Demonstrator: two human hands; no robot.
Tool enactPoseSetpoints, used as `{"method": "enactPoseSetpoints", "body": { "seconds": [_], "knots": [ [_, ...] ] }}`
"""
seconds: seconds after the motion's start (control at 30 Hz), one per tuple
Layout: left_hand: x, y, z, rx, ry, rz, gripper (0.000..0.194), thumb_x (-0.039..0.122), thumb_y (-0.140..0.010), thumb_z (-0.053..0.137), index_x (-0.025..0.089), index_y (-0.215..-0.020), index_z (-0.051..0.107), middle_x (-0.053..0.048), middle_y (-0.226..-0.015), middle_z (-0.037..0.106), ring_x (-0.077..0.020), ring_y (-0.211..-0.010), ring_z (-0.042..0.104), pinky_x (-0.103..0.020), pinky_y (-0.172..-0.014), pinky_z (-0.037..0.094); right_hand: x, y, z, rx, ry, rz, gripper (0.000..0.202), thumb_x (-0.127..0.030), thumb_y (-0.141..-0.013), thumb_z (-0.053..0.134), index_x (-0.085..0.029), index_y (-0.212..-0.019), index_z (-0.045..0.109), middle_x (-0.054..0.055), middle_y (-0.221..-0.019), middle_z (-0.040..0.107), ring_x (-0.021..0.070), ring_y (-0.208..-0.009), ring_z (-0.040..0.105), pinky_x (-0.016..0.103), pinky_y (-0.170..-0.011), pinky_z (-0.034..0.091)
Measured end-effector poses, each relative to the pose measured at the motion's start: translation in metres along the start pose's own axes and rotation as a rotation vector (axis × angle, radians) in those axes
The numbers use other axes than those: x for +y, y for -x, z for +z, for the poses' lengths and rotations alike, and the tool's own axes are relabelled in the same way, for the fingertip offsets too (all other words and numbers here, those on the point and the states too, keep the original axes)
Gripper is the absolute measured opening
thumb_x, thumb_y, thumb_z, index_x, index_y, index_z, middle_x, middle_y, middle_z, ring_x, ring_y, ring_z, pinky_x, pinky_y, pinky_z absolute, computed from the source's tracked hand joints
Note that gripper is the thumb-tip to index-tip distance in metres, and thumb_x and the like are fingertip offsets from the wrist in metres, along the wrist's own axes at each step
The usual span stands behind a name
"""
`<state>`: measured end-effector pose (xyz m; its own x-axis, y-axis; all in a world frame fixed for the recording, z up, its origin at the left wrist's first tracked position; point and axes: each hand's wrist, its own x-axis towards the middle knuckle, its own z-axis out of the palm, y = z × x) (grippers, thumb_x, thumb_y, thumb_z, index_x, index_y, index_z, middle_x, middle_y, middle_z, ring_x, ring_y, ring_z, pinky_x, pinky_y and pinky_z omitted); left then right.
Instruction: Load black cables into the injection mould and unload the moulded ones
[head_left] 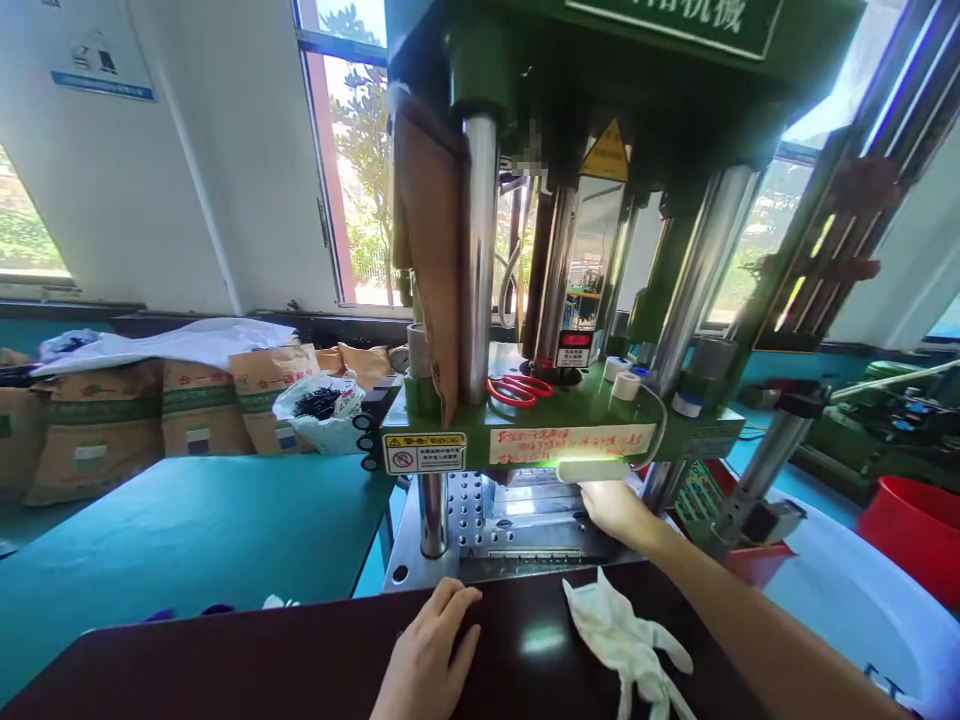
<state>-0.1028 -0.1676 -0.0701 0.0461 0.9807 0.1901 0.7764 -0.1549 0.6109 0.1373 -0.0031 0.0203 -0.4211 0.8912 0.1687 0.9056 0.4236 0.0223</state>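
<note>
Reaching forward under the green press, the right hand has its fingers stretched into the gap beneath the machine's lower green plate, touching or just short of a pale, glowing bar-shaped piece that sits right above the fingertips; whether the fingers are closed on that piece or only brushing it cannot be told, since their tips are lost in the glare. The left hand lies nearer the body, flat and relaxed on the dark counter, fingers loosely spread and holding nothing. Just beside the right forearm, between the two hands, a white glove lies crumpled on the counter: it looks soft, limp and light, and would best be pinched at the cuff. The pale piece looks like a small, stiff, light moulding, probably smooth, and likely to be taken by its ends; being inside a press it may be warm, though nothing shows that. Beyond the right hand, a perforated metal bed holds the mould, whose cavity is washed out by reflection. Red-handled scissors and tape rolls rest on the plate above the right hand. Off beyond the left hand, brown sacks line the wall. The press top and the right elbow are cut off.
</note>
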Motion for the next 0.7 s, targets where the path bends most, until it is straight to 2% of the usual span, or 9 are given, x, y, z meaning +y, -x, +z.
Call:
{"method": "enactPoseSetpoints", "body": {
  "seconds": [0.13, 0.2, 0.27, 0.33, 0.4, 0.47, 0.53, 0.63, 0.7],
  "knots": [
    [0.005, -0.002, 0.002, 0.004, 0.009, 0.004, 0.028, 0.020, -0.082, 0.037, 0.025, -0.106, 0.052, -0.005, -0.108, 0.054, -0.0167, -0.099, 0.057, -0.029, -0.084, 0.048, 0.012, 0.044, -0.024, -0.116, -0.020, -0.190, 0.030, -0.020, -0.079, 0.043, -0.022, -0.098, 0.066, 0.007, -0.089, 0.069, 0.0202, -0.081, 0.062, 0.027, -0.071, 0.042],
    [0.007, -0.002, 0.005, 0.005, 0.012, 0.018, 0.029, 0.018, -0.081, 0.038, 0.025, -0.105, 0.052, -0.004, -0.106, 0.055, -0.0161, -0.096, 0.057, -0.029, -0.083, 0.048, 0.018, 0.059, -0.025, -0.084, -0.007, -0.164, 0.035, -0.021, -0.081, 0.041, -0.023, -0.109, 0.062, 0.007, -0.089, 0.069, 0.0197, -0.079, 0.063, 0.028, -0.071, 0.043],
    [0.008, -0.002, 0.008, -0.013, 0.013, 0.044, 0.029, 0.016, -0.079, 0.040, 0.025, -0.104, 0.053, -0.004, -0.105, 0.056, -0.0163, -0.094, 0.058, -0.029, -0.083, 0.048, 0.018, 0.056, -0.016, 0.016, 0.011, -0.063, 0.039, -0.019, -0.084, 0.035, -0.019, -0.117, 0.056, 0.010, -0.093, 0.068, 0.0194, -0.083, 0.062, 0.029, -0.074, 0.043],
    [0.005, -0.001, 0.011, 0.006, 0.026, 0.063, 0.028, 0.016, -0.078, 0.041, 0.025, -0.102, 0.054, -0.004, -0.103, 0.057, -0.0166, -0.093, 0.058, -0.029, -0.082, 0.048, 0.013, 0.040, -0.003, 0.053, 0.019, 0.009, 0.037, -0.017, -0.085, 0.032, -0.016, -0.111, 0.058, 0.012, -0.098, 0.066, 0.0198, -0.091, 0.060, 0.029, -0.078, 0.042],
    [0.001, 0.000, 0.015, 0.046, 0.061, 0.074, 0.026, 0.016, -0.079, 0.041, 0.025, -0.099, 0.054, -0.004, -0.102, 0.056, -0.0157, -0.090, 0.058, -0.027, -0.079, 0.048, 0.009, 0.020, 0.006, 0.016, 0.026, 0.056, 0.031, -0.018, -0.084, 0.035, -0.016, -0.097, 0.063, 0.011, -0.097, 0.066, 0.0204, -0.093, 0.059, 0.029, -0.078, 0.041],
    [-0.004, 0.000, 0.019, 0.081, 0.095, 0.081, 0.025, 0.016, -0.079, 0.041, 0.026, -0.099, 0.053, -0.003, -0.100, 0.056, -0.0144, -0.086, 0.058, -0.025, -0.076, 0.048, 0.007, 0.010, 0.004, -0.032, 0.030, 0.074, 0.027, -0.018, -0.082, 0.039, -0.017, -0.090, 0.065, 0.010, -0.093, 0.068, 0.0204, -0.090, 0.060, 0.028, -0.076, 0.041],
    [-0.007, 0.000, 0.023, 0.096, 0.099, 0.089, 0.025, 0.017, -0.079, 0.041, 0.026, -0.099, 0.053, -0.003, -0.099, 0.056, -0.0143, -0.085, 0.058, -0.025, -0.075, 0.049, 0.012, 0.017, -0.006, -0.057, 0.029, 0.025, 0.028, -0.018, -0.081, 0.041, -0.018, -0.094, 0.065, 0.009, -0.091, 0.069, 0.0201, -0.088, 0.061, 0.027, -0.075, 0.042],
    [-0.006, -0.001, 0.026, 0.099, 0.056, 0.091, 0.026, 0.015, -0.078, 0.042, 0.026, -0.099, 0.053, -0.003, -0.098, 0.056, -0.0156, -0.086, 0.058, -0.027, -0.074, 0.049, 0.024, 0.043, -0.023, -0.116, 0.026, -0.092, 0.034, -0.019, -0.080, 0.041, -0.023, -0.106, 0.063, 0.007, -0.093, 0.069, 0.0204, -0.087, 0.063, 0.027, -0.074, 0.044],
    [-0.004, -0.001, 0.025, 0.083, 0.009, 0.094, 0.028, 0.014, -0.076, 0.043, 0.026, -0.098, 0.054, -0.003, -0.098, 0.057, -0.0165, -0.086, 0.058, -0.028, -0.075, 0.049, 0.029, 0.057, -0.026, -0.094, 0.037, -0.086, 0.039, -0.021, -0.082, 0.038, -0.024, -0.116, 0.058, 0.007, -0.098, 0.068, 0.0207, -0.087, 0.063, 0.029, -0.075, 0.045]
  ]
}}
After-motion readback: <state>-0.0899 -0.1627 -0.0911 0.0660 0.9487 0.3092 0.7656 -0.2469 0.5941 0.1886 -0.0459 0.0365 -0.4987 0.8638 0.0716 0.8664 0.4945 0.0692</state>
